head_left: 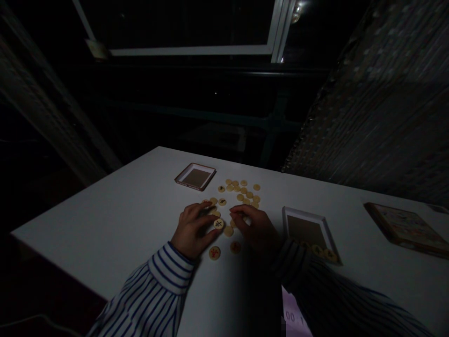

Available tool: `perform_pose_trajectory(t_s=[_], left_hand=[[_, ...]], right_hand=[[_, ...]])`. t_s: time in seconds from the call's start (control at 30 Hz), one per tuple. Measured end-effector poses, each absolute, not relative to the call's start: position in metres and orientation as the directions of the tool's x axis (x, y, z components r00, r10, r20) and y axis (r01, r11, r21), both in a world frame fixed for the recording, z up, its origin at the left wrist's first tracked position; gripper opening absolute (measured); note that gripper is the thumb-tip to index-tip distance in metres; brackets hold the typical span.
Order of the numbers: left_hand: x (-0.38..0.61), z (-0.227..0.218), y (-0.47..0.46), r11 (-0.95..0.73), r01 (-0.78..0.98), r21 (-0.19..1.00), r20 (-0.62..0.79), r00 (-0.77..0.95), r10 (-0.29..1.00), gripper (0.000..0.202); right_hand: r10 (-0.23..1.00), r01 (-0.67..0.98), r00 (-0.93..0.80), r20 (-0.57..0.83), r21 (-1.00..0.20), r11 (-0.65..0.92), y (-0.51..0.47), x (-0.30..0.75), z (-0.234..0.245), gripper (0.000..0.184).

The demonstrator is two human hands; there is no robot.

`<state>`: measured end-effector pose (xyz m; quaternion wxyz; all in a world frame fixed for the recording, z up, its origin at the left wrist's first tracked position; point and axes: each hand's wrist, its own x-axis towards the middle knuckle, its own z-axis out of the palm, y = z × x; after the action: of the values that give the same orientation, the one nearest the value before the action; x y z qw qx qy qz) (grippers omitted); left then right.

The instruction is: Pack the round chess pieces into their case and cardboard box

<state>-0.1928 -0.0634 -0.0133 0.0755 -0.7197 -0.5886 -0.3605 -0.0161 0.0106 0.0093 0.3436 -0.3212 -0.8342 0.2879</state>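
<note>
My left hand [190, 230] has its thumb and index finger closed on a round Chinese chess piece [218, 223] with a dark character facing up. Its other fingers reach over pieces beside it. Just to the right, my right hand [257, 227] hovers at the pile with thumb and fingertips drawn together; I cannot make out whether anything is between them. Several pale wooden pieces [243, 191] lie scattered beyond the hands, most showing blank faces. Closer to me rest a red-marked piece [214, 253] and a shadowed piece [235, 247].
A shallow open box lid [209, 181] stands at the back left of the white table [105, 224]. To the right is an open tray [286, 217] with several pieces at its near end, partly behind my sleeve. Farther right lies a patterned box [409, 227]. A lit screen [293, 311] shows below.
</note>
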Motion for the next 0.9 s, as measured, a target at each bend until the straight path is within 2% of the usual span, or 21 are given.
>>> perform_pose_trajectory(t_s=[0.1, 0.23, 0.37, 0.67, 0.9], left_hand=[[-0.194, -0.018, -0.063, -0.241, 0.933, 0.267, 0.581, 0.044, 0.813, 0.023], [-0.195, -0.021, -0.063, -0.208, 0.949, 0.238, 0.529, 0.053, 0.847, 0.024], [-0.195, -0.022, -0.063, -0.194, 0.955, 0.223, 0.481, 0.066, 0.874, 0.024], [-0.195, -0.023, -0.064, -0.15, 0.969, 0.196, 0.425, 0.054, 0.903, 0.025], [-0.196, -0.02, -0.065, -0.15, 0.971, 0.185, 0.443, 0.054, 0.895, 0.025]], right_hand=[[0.689, 0.39, -0.582, 0.432, -0.594, 0.703, 0.013, -0.015, 0.006, 0.016], [0.604, 0.438, -0.676, 0.422, -0.429, 0.79, 0.014, -0.013, 0.001, 0.017], [0.545, 0.433, -0.74, 0.394, -0.341, 0.834, 0.014, -0.01, -0.003, 0.022], [0.459, 0.349, -0.81, 0.365, -0.33, 0.877, 0.015, -0.011, -0.007, 0.021], [0.484, 0.369, -0.821, 0.303, -0.366, 0.854, 0.014, -0.012, -0.006, 0.02]])
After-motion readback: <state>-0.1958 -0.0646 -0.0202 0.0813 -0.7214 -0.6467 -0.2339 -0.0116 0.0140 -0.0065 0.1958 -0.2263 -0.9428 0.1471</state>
